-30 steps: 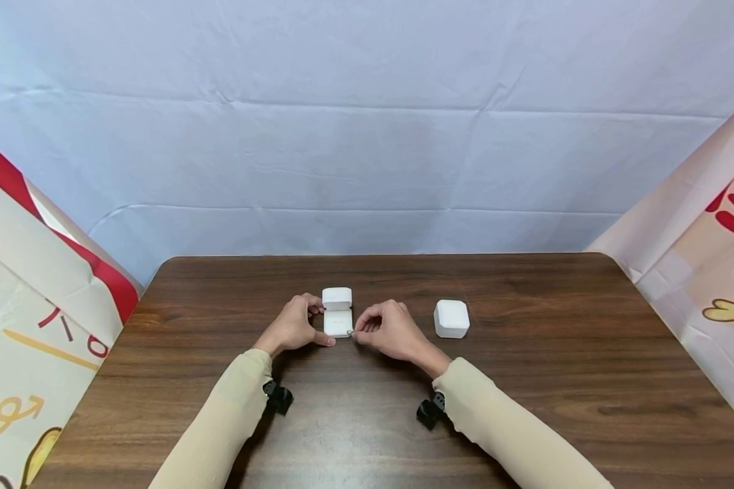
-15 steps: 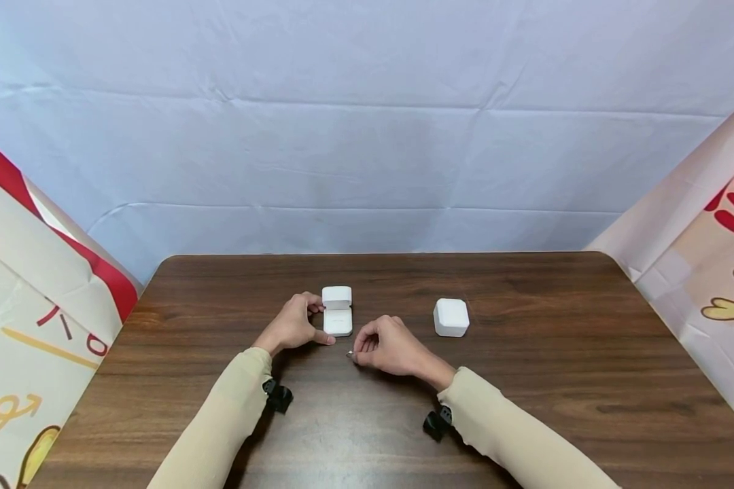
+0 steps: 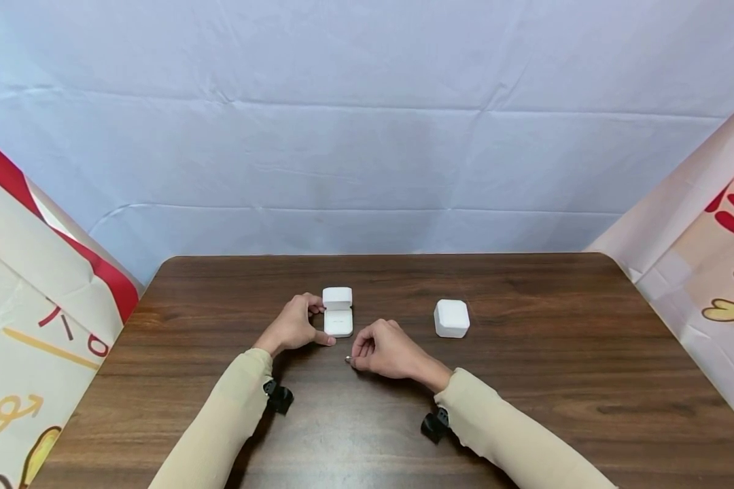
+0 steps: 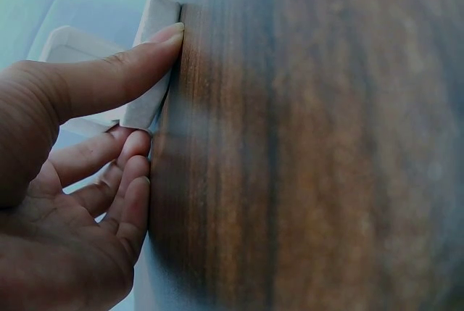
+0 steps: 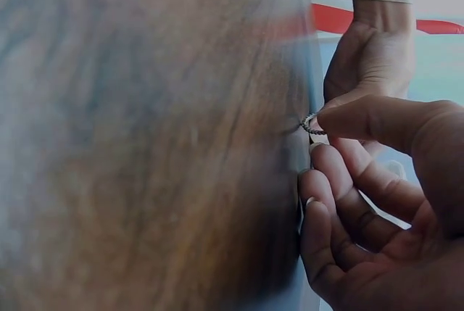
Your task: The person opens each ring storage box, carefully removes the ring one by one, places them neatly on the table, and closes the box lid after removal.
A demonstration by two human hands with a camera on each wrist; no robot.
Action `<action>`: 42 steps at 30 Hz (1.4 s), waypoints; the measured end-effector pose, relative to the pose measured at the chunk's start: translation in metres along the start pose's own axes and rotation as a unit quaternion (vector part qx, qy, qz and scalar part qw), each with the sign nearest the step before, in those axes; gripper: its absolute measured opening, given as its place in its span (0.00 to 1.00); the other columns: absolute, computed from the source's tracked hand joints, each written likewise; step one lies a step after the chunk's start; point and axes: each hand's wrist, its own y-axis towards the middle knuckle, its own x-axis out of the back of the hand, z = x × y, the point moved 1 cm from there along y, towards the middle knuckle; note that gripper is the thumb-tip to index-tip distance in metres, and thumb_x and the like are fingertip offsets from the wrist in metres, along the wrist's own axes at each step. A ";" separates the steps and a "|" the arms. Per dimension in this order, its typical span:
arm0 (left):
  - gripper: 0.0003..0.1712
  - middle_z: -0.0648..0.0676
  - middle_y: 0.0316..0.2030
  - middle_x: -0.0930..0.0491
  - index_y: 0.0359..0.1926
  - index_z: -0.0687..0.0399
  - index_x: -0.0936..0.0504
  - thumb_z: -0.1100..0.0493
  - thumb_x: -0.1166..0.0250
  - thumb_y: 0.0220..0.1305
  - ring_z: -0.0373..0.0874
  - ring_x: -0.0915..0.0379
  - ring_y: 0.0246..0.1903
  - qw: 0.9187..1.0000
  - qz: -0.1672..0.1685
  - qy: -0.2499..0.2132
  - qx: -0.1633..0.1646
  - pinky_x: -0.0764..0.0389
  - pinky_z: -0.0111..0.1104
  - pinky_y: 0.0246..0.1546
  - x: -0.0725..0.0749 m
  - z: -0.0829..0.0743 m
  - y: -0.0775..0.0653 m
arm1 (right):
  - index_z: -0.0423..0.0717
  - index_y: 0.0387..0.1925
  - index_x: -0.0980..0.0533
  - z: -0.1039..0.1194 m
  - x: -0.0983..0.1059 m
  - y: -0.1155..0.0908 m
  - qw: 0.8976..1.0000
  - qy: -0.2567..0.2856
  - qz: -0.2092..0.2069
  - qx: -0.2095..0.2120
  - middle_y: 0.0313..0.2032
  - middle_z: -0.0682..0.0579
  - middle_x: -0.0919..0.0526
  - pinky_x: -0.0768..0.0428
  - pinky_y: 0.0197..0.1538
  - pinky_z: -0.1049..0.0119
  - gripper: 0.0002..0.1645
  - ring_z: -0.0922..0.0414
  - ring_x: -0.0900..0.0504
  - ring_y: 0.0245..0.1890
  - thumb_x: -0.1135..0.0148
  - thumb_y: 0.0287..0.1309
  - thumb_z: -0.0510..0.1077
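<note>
A small white ring box (image 3: 338,324) stands with its lid raised on the table, left of the middle. My left hand (image 3: 294,326) holds it, thumb along the front and fingertips by its left side. The left wrist view shows that thumb lying across the box's base (image 4: 148,101). My right hand (image 3: 387,350) pinches a ring (image 5: 312,125) between thumb and forefinger, low over the table in front of the box. Thin and silvery, the ring has a textured or beaded band; the fingertips hide part of it.
A second white box (image 3: 451,318), its lid down, stands right of my right hand. The dark wooden table (image 3: 526,380) ends at a pale cloth backdrop (image 3: 367,163). Printed cloths hang at both sides.
My right hand has moved the ring from the box's front right corner toward me, then slightly lowered and turned it. The left hand and both boxes have stayed in place.
</note>
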 end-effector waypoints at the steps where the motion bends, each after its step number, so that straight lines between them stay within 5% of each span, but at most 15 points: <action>1: 0.33 0.58 0.44 0.23 0.48 0.66 0.20 0.62 0.14 0.41 0.52 0.28 0.45 1.000 0.000 0.000 -0.001 0.25 0.45 0.50 0.000 0.000 0.000 | 0.54 0.22 0.17 0.000 0.000 0.000 1.000 -0.001 0.001 -0.001 0.19 0.65 0.20 0.21 0.31 0.68 0.09 0.67 0.21 0.22 0.27 0.55 0.40; 42: 0.31 0.57 0.45 0.23 0.46 0.65 0.19 0.63 0.14 0.40 0.52 0.28 0.46 1.000 0.000 -0.006 -0.010 0.26 0.45 0.52 0.000 -0.001 -0.001 | 0.52 0.22 0.17 0.005 -0.001 0.005 0.999 -0.025 -0.001 -0.034 0.18 0.65 0.19 0.23 0.37 0.67 0.08 0.68 0.21 0.21 0.24 0.50 0.40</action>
